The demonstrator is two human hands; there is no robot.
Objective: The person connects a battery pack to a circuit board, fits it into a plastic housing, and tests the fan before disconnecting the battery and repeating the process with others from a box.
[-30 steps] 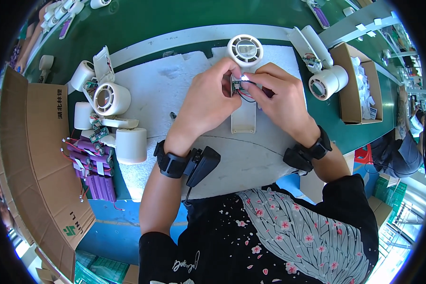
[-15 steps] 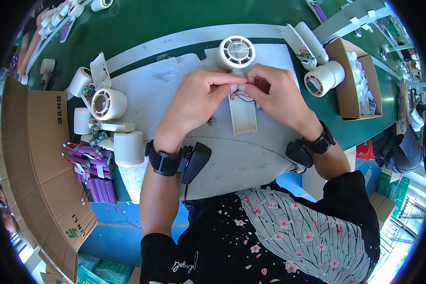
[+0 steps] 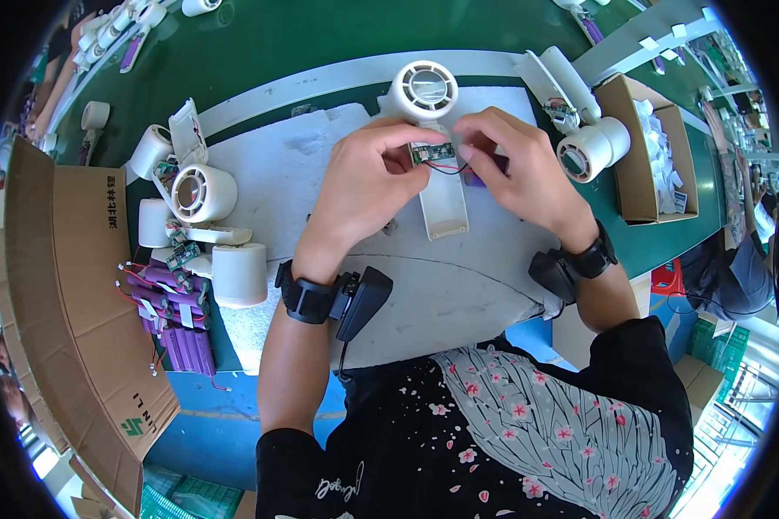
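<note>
A white handheld fan (image 3: 424, 90) lies on the pale work mat, round head away from me, its long handle shell (image 3: 442, 210) open toward me. My left hand (image 3: 362, 177) grips the handle's upper part, fingers along the far side, thumb on the near side. Between its fingertips a small green circuit board (image 3: 433, 154) shows in the shell. Red and black wires run from the board toward my right hand (image 3: 519, 169). Its fingers are curled, thumb and forefinger tips slightly apart beside the board. A purple battery (image 3: 473, 178) shows beneath that thumb, mostly hidden and apparently held.
Several part-built fans (image 3: 203, 193) and purple battery packs (image 3: 186, 349) lie at the left, beside a large cardboard box (image 3: 86, 285). Another opened fan (image 3: 589, 149) lies at the right, next to a carton (image 3: 621, 130) of small white pieces. A pale rail (image 3: 355, 73) crosses behind the mat.
My hands have parted from their pinch together over the handle, uncovering the green board and wires. The fan has shifted slightly left and away from me.
</note>
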